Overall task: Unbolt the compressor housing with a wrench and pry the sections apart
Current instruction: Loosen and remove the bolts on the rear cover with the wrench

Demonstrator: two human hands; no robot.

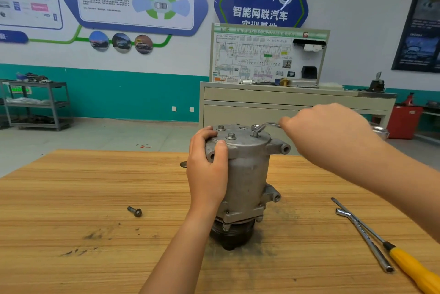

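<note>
A grey metal compressor (247, 172) stands upright on its black pulley in the middle of the wooden table (83, 198). Three bolts stick up from its top cover; one bolt (230, 136) is near the front. My left hand (207, 170) grips the left side of the housing, thumb on the upper rim. My right hand (326, 131) holds the handle of an offset ring wrench (263, 127), whose ring sits over the right-hand bolt on the cover.
A loose bolt (135, 211) lies on the table to the left of the compressor. At the right lie a yellow-handled screwdriver (409, 265) and a second wrench (364, 239). A beige cabinet with a wiring board (269, 55) stands behind the table.
</note>
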